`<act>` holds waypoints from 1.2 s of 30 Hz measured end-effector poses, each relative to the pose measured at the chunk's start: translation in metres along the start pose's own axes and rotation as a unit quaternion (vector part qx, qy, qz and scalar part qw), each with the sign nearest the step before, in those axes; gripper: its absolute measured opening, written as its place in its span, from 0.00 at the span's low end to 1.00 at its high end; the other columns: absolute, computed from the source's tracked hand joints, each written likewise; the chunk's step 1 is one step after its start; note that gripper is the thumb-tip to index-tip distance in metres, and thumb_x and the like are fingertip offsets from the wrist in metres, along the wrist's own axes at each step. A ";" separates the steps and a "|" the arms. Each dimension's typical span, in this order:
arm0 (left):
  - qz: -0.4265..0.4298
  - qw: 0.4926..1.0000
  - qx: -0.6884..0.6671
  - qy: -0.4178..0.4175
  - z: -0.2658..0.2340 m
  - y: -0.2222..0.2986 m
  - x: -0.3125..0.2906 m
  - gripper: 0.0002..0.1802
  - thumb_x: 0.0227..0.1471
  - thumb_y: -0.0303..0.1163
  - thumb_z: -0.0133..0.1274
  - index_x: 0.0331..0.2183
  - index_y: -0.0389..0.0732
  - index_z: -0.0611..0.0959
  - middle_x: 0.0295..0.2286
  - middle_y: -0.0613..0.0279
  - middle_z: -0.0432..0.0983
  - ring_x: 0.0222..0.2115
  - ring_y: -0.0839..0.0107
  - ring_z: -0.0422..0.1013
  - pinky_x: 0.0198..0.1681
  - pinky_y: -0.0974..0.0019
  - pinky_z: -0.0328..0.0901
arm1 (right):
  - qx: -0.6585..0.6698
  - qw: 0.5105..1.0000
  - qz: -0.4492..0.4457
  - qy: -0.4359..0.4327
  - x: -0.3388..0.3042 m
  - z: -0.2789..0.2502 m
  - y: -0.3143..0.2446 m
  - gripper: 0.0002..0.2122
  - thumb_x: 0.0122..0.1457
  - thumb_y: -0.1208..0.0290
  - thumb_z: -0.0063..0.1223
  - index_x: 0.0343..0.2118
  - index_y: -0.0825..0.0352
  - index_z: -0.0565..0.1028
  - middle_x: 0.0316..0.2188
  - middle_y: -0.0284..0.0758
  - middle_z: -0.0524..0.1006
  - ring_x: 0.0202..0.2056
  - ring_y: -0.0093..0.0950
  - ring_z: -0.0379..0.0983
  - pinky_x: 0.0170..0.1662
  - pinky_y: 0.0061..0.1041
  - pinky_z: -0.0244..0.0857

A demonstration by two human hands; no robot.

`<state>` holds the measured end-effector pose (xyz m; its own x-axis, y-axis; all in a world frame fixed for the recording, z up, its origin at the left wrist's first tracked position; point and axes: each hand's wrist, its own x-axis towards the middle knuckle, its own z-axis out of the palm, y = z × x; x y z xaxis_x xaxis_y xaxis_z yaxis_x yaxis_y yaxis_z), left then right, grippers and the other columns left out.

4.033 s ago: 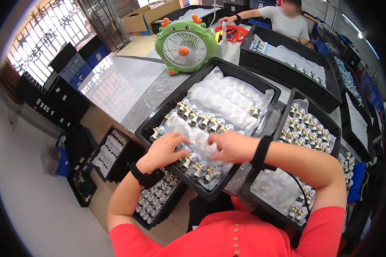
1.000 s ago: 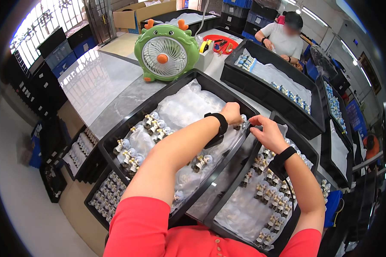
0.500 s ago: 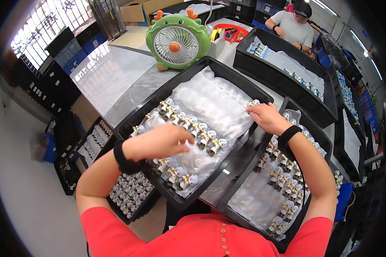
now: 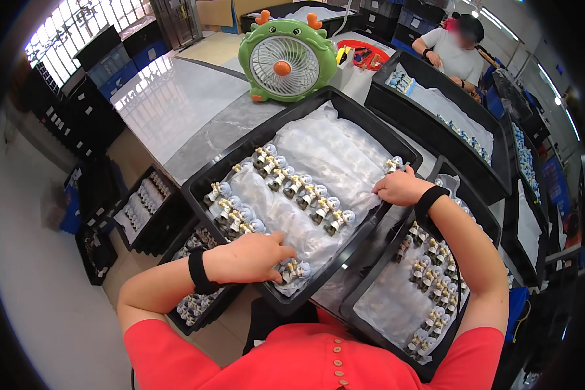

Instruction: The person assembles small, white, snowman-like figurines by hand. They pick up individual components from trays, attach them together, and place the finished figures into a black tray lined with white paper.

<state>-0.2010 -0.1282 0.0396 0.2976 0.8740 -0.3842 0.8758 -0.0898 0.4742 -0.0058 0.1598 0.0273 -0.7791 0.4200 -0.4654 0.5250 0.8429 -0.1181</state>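
Note:
Over the near left edge of the black tray, my left hand reaches in with thumb and forefinger apart. Its fingertips are beside small figurines with pale blue hair at the tray's near corner. My right hand rests at the tray's right side, on the edge of the white wrapping sheet. Its thumb points left and a finger points up, next to a single figurine. A diagonal row of figurines lies across the sheet, and another row runs along the left side.
A second black tray of figurines stands at the right. Behind the main tray is a green fan. A long black tray lies at the far right, with a co-worker beyond it. Stacked trays stand at lower left.
My left hand has moved down and right from above the tray's middle to its near corner, uncovering the left row. The right hand has shifted below the single figurine, its fingers now spread.

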 end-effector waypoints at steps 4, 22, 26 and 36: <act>0.012 1.000 0.019 0.005 0.005 0.002 0.002 0.27 0.46 0.35 0.59 0.49 0.43 0.72 0.37 0.48 0.66 0.36 0.48 0.71 0.39 0.54 0.66 | 0.019 1.000 0.006 -0.009 0.002 -0.003 0.001 0.16 0.53 0.71 0.39 0.40 0.57 0.79 0.37 0.36 0.79 0.46 0.38 0.71 0.54 0.60 0.43; 0.019 0.999 0.042 0.029 0.013 -0.003 0.008 0.24 0.44 0.30 0.59 0.46 0.43 0.73 0.37 0.49 0.67 0.33 0.48 0.72 0.36 0.53 0.67 | 0.057 0.998 0.004 0.038 -0.004 -0.005 0.002 0.15 0.55 0.71 0.41 0.43 0.58 0.78 0.40 0.39 0.78 0.49 0.40 0.69 0.56 0.58 0.44; 0.017 0.997 0.063 0.034 0.013 -0.002 0.010 0.21 0.45 0.30 0.58 0.44 0.43 0.73 0.36 0.50 0.68 0.31 0.48 0.72 0.34 0.52 0.67 | 0.185 0.954 -0.023 0.233 -0.020 -0.026 0.022 0.13 0.56 0.69 0.44 0.40 0.65 0.78 0.33 0.40 0.79 0.38 0.38 0.75 0.47 0.32 0.64; 0.029 0.996 0.060 0.058 0.016 -0.005 0.012 0.21 0.43 0.31 0.60 0.42 0.43 0.74 0.35 0.51 0.68 0.31 0.49 0.72 0.33 0.53 0.68 | 0.206 0.938 0.004 0.278 -0.053 -0.004 0.038 0.11 0.56 0.74 0.48 0.39 0.72 0.76 0.31 0.40 0.80 0.35 0.27 0.76 0.42 0.26 0.67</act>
<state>-0.1956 -0.1248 0.0194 0.3084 0.9146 -0.2615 0.8996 -0.1911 0.3928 0.0536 0.1708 0.0512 -0.7726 0.6330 0.0481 0.5302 0.6851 -0.4995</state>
